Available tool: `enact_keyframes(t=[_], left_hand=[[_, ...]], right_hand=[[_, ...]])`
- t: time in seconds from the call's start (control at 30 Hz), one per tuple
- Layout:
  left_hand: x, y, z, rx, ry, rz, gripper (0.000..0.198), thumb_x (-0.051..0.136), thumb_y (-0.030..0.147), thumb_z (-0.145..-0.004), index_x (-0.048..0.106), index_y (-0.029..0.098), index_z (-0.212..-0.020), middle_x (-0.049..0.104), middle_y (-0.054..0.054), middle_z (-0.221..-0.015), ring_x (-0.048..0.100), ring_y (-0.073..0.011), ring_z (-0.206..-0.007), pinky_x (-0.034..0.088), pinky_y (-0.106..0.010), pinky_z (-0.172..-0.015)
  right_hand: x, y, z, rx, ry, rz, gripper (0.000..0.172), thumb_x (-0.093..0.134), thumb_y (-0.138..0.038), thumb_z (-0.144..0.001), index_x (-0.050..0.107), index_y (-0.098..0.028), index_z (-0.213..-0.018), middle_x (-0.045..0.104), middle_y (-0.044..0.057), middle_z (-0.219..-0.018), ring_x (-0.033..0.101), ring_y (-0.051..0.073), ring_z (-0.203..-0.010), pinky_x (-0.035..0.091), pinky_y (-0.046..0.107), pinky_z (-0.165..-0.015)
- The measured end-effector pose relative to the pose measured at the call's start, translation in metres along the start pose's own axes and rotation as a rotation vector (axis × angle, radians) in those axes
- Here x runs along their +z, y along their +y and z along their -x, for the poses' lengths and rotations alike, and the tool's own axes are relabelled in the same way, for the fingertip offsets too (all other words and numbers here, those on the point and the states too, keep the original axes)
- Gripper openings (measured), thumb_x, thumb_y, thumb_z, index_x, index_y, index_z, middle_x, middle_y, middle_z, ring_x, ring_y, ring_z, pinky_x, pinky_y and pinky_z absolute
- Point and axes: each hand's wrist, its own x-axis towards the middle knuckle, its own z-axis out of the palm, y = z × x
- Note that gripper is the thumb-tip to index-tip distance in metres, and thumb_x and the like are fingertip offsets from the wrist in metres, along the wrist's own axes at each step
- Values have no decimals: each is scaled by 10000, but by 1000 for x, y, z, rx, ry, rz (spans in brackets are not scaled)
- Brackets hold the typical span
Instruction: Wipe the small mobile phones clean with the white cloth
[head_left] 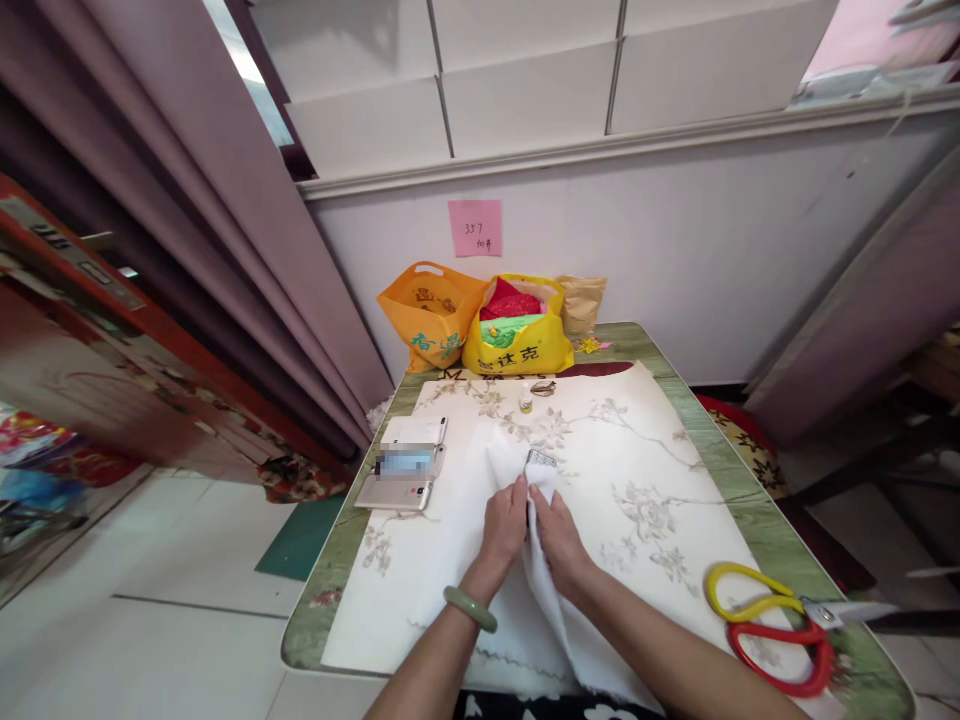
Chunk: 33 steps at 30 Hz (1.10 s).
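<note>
On the near half of the table (761, 520), L hand (504, 522) & R hand (561, 540) are close together, both closed on a white cloth (517, 620), one from each side. Small keypad gadget (541, 458) pokes out just past the fingertips, partly wrapped in the cloth; lower part's hidden, can't tell how much of it each hand grips. Cloth spreads down btwn the forearms, over a flowered sheet (645, 450). Green bangle (471, 609) on L wrist. Phones (394, 493) lie off to the L; scissors (823, 614) w/ red & yellow handles nr the R corner. Small bottle (526, 400) beyond the gadget, then orange bag (427, 315) & yellow bag (556, 348), side by side at the far edge.
</note>
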Motion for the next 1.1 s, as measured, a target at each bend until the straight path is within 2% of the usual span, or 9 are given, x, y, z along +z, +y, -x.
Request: enact_keyframes(t=[0.1, 0.2, 0.37, 0.5, 0.63, 0.77, 0.87, 0.97, 1.1], left_hand=[[-2, -1, 9, -6, -79, 32, 525, 412, 608, -861, 536, 196, -561, 502, -3, -496, 469, -159, -549, 338, -264, -533], [1, 1, 14, -30, -70, 91, 527, 428, 618, -852, 540, 190, -566, 496, 3, -492, 468, -156, -550, 342, -264, -542], [5, 3, 3, -54, 111, 127, 544, 410, 635, -856, 576, 175, -618, 595, -46, -605, 523, -182, -632, 391, -287, -614], [1, 1, -2, -109, -25, 88, 560, 415, 648, -844, 540, 189, -548, 547, -30, -516, 488, -163, -516, 353, -277, -516], [0, 1, 2, -109, -123, 75, 574, 417, 653, -840, 518, 200, -503, 451, 4, -411, 435, -142, -429, 314, -268, -466], [3, 5, 4, -81, -39, 108, 575, 418, 657, -838, 572, 178, -560, 526, -18, -466, 477, -155, -484, 349, -271, -495], [2, 6, 1, -32, 23, 98, 565, 438, 660, -830, 590, 163, -608, 601, -46, -560, 532, -173, -573, 393, -273, -541], [-2, 0, -1, -105, -108, 69, 593, 404, 692, -827, 555, 176, -576, 537, -21, -475, 497, -153, -453, 364, -265, -443], [-9, -8, -1, -222, -236, 75, 620, 396, 723, -813, 542, 179, -555, 460, 1, -374, 438, -135, -329, 283, -249, -346]], right_hand=[[-6, -26, -17, -17, 24, 84, 490, 590, -607, -748, 647, -155, -928, 715, 88, -883, 643, 273, -909, 490, 330, -775], [-5, -32, -22, -36, 63, 154, 456, 567, -623, -754, 641, -174, -788, 705, 78, -791, 644, 273, -835, 480, 341, -762], [10, -6, 2, -63, 81, 19, 501, 635, -567, -742, 623, -177, -1055, 709, 86, -1048, 641, 262, -1001, 482, 318, -853], [1, -8, -7, -83, 5, 5, 517, 634, -584, -742, 617, -154, -1029, 716, 88, -989, 654, 254, -919, 498, 318, -799], [-13, -28, -31, -52, 65, 94, 500, 612, -633, -729, 634, -153, -867, 705, 73, -824, 648, 261, -816, 493, 336, -743], [-2, -23, -18, -45, 112, 33, 481, 552, -625, -777, 629, -168, -909, 709, 78, -843, 654, 258, -834, 500, 331, -752], [8, -11, 0, -99, 39, -71, 462, 588, -573, -771, 607, -180, -1013, 717, 69, -930, 657, 239, -878, 510, 311, -764], [4, -12, -1, -68, 1, -65, 435, 617, -576, -748, 598, -187, -943, 709, 48, -792, 663, 242, -789, 515, 321, -693], [-14, -21, -23, 24, -19, -15, 451, 605, -645, -727, 584, -203, -814, 641, 21, -598, 641, 255, -619, 496, 351, -584]])
